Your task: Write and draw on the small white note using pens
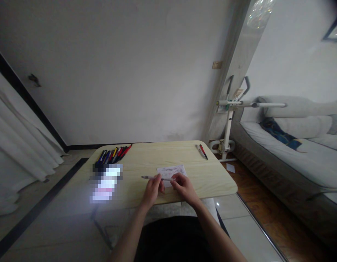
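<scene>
My left hand and my right hand are both closed on a thin silver pen, held level just above the light wooden table. The pen's tip sticks out to the left of my left hand. A small printed paper slip lies flat on the table right behind my hands. The fingers of my right hand pinch the pen's right end over the slip's near edge.
A row of several coloured pens lies at the table's far left, beside a blurred patch. Two pens, one red, lie at the far right. A grey sofa and a white stand are to the right.
</scene>
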{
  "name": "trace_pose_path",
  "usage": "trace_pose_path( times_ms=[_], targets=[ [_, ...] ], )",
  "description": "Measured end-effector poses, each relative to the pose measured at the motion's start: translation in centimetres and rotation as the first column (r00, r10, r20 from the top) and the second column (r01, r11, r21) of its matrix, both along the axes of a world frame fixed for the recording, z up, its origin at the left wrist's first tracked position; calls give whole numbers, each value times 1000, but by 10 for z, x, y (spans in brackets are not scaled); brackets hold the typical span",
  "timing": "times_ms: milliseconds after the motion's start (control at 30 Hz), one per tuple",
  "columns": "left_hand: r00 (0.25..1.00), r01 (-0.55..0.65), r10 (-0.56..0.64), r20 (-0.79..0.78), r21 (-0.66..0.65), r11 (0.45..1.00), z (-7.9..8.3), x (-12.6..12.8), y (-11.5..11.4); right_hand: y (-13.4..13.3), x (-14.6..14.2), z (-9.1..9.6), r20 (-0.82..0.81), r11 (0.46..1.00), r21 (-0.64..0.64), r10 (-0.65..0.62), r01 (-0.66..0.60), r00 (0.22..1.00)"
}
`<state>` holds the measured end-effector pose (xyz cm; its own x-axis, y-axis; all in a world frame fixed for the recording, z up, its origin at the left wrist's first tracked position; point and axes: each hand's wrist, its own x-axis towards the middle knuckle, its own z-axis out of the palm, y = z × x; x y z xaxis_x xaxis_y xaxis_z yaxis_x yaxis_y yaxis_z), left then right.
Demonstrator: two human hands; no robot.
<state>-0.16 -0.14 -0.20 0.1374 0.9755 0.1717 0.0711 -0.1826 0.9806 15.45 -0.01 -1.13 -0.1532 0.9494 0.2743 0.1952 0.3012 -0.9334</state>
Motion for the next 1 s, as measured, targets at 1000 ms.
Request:
trace_pose_path(
  times_ms=[1000],
  targets=[
    [998, -6, 8, 65, -28, 1000, -1, 1, 0, 1, 0, -2, 15, 1000, 3, -5, 5, 1000]
  ],
)
